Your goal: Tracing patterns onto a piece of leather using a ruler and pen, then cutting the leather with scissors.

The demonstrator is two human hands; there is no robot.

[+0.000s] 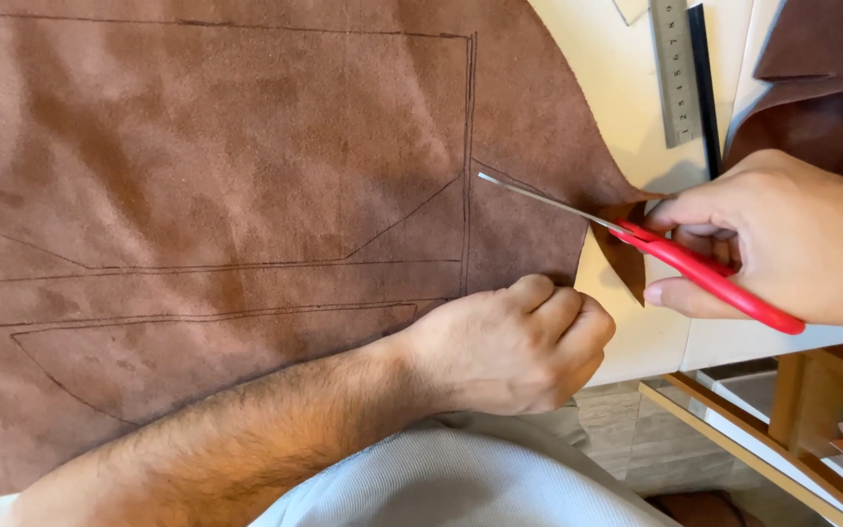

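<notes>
Fingers of my right hand (782,239) are closed through the red handles of the scissors (636,234), thumb below and the other fingers curled above, so the grip is firm. Their blades reach left over the suede (246,176), tip resting near the vertical pen line, and appear nearly shut, though at this angle I cannot be sure whether both blades sit above the material or one runs beneath it. My left hand (514,342) is clenched into a loose fist at the suede's lower right edge, knuckles pressing the material down; it grasps nothing that I can see.

The suede lies flat across most of the table (617,88), marked with drawn pattern lines. A cut has already opened from the right edge, with a small flap (626,254) turned down just beside the handles.

Step in hand, by my judgement: cutting inward from the edge along the slanted drawn line toward the vertical one.

The next move calls for opening the blades, advancing them along that line, and keeping the left fist holding the piece taut and clear of the blade path.

A steel ruler (673,68) lies at the top right, well apart, with darker folded leather (822,88) beside it.
</notes>
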